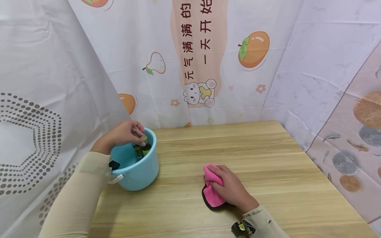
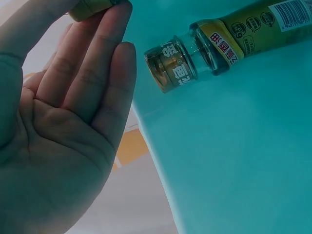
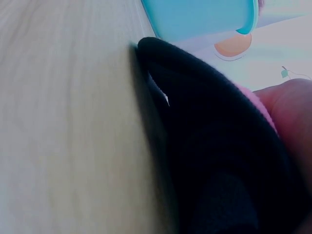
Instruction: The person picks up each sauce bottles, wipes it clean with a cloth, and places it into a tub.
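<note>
Inside the light-blue bucket (image 1: 140,177), at the left of the table, my left hand (image 1: 126,134) pinches a bottle's gold cap (image 2: 90,9) between thumb and fingertips. Most of that bottle is out of the left wrist view. A second glass bottle (image 2: 263,31), with a gold cap and a green label, leans by the bucket's inner wall. My right hand (image 1: 233,188) grips a bunched pink cloth (image 1: 212,191) with black edging on the tabletop. From the right wrist, mainly the cloth's dark underside (image 3: 209,131) shows.
The wood-grain table (image 1: 184,148) reaches back to a printed curtain (image 1: 160,96). More curtains hang at the left and right sides. The bucket's white handle (image 1: 115,179) hangs at its near side, below a small black object (image 1: 114,165) at the rim.
</note>
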The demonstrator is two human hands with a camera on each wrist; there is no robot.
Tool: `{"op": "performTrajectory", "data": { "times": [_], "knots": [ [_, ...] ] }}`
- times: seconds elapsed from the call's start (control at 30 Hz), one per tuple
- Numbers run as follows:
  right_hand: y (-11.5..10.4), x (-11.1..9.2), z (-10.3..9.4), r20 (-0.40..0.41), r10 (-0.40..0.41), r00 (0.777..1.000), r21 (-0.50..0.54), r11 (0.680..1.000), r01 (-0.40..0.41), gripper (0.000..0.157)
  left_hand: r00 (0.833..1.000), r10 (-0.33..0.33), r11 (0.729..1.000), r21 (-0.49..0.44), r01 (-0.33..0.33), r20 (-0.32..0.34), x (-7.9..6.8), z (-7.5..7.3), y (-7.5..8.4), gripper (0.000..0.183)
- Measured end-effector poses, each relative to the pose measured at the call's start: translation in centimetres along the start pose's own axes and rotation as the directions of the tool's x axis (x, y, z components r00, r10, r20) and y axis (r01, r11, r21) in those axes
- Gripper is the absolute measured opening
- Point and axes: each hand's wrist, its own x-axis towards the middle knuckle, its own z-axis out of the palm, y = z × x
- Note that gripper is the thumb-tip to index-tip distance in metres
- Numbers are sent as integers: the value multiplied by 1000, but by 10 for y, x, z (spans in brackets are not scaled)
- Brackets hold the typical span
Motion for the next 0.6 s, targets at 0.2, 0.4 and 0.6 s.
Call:
{"op": "performTrajectory", "data": {
  "times": [0.2, 0.4, 0.6],
  "knots": [
    [-1, 0, 0, -4, -12, 1000, 4, 1000, 12, 56, 1000, -14, 1000, -16, 14, 23, 2, 1, -5, 45],
    [-1, 0, -1, 0, -13, 1000, 7, 1000, 13, 56, 998, -11, 1000, -19, 12, 57, 5, 3, -13, 43],
    [-2, 0, -1, 4, -10, 1000, 9, 1000, 10, 57, 998, -16, 1000, -21, 18, 67, 5, 5, -18, 38]
  ]
}}
